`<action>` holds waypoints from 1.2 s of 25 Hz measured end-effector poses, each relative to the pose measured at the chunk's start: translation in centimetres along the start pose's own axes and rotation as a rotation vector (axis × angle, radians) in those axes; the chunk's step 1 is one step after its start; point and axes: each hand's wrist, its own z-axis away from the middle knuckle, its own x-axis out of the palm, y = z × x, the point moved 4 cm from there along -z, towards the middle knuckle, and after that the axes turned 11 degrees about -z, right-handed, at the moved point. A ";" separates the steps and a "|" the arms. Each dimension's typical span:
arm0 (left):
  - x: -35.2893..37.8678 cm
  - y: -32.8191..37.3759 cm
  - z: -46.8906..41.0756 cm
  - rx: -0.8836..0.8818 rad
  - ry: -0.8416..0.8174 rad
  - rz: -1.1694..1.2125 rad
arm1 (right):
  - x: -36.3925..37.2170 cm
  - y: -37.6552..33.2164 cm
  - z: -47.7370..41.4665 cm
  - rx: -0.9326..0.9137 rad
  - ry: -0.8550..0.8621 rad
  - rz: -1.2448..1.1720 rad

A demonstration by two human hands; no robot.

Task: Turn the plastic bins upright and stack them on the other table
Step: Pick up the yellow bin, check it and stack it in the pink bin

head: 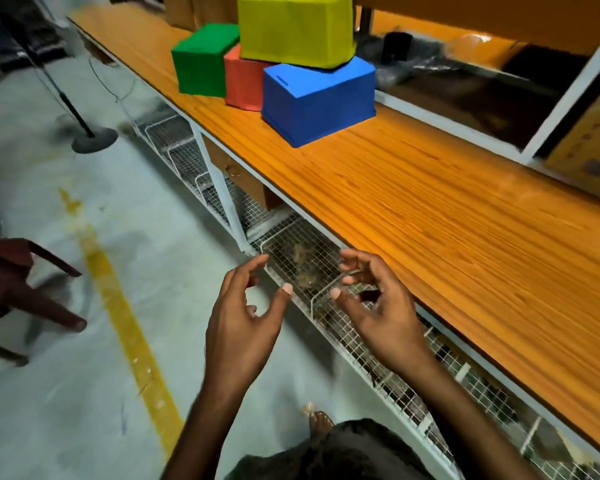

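Four plastic bins sit upside down in a cluster at the upper middle of the frame, on a long orange wood-grain table (447,209) that runs from the upper left to the lower right. The blue bin (317,103) is nearest the camera, with its rim flat on the tabletop and a small slot in its upturned base. Behind it to the left stands the red bin (243,81), touching the green bin (203,60) further left. The yellow bin (295,29), the largest, rests tilted on top of the red and blue ones. Both hands hover empty in the lower middle of the frame, well apart from the bins and just off the table's front edge. The left hand (246,317) has its fingers loosely curled and spread, thumb apart from them, gripping nothing. The right hand (378,299) is likewise open with curved fingers, palm turned toward the left hand. Beneath the table, white wire mesh baskets (291,251) line the frame. A yellow floor line (129,320) crosses the grey floor at the left, near a dark brown chair (21,271).
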 end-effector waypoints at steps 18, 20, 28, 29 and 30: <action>-6.6 -6.9 -41.2 0.211 -0.138 0.004 | 17.2 -1.4 -34.1 -0.091 0.266 -0.060; -7.2 -6.6 -45.5 0.263 -0.172 0.016 | 18.7 -2.1 -36.9 -0.103 0.319 -0.041; -4.9 -5.8 -59.1 0.364 -0.264 0.072 | 21.2 -2.7 -47.8 -0.126 0.455 0.053; -4.2 -5.7 -60.7 0.374 -0.269 0.085 | 21.1 -2.5 -49.4 -0.132 0.469 0.059; -3.7 -5.5 -62.2 0.384 -0.266 0.091 | 21.0 -2.3 -51.1 -0.142 0.481 0.069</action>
